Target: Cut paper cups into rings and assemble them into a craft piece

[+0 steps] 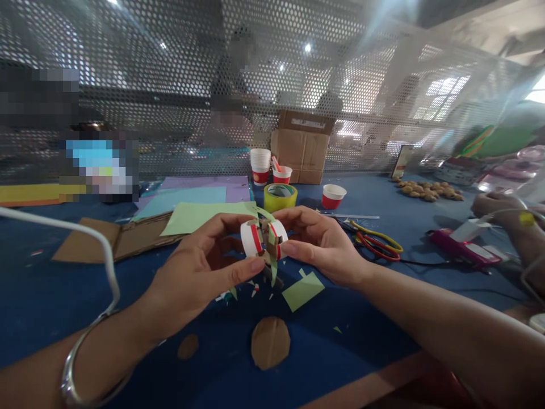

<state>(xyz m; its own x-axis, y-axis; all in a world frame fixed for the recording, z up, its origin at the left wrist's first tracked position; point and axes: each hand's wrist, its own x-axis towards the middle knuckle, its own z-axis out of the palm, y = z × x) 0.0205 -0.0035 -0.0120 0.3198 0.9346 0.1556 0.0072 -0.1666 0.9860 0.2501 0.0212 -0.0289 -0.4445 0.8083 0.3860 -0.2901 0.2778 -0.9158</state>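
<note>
Between my two hands, above the blue table, is a small craft piece point(252, 238) made of white-and-red paper cup parts, with cardboard and a light green paper strip point(273, 267) at its middle. My left hand point(200, 267) grips the left cup part between thumb and fingers. The right cup part is pinched by my right hand point(319, 244). How the halves join is partly hidden by my fingers. Below lie a round cardboard disc point(271, 343), a smaller cardboard piece point(188, 346) and a cut green paper piece point(304, 291).
Behind my hands stand yellow tape point(280, 197), stacked paper cups point(260, 166), a short cup point(334, 196) and a cardboard box point(301, 150). Coloured paper sheets point(204, 215) and folded cardboard point(142, 236) lie left. Wires point(378, 244), a pink power strip point(464, 250) and another person's hand point(502, 210) are right.
</note>
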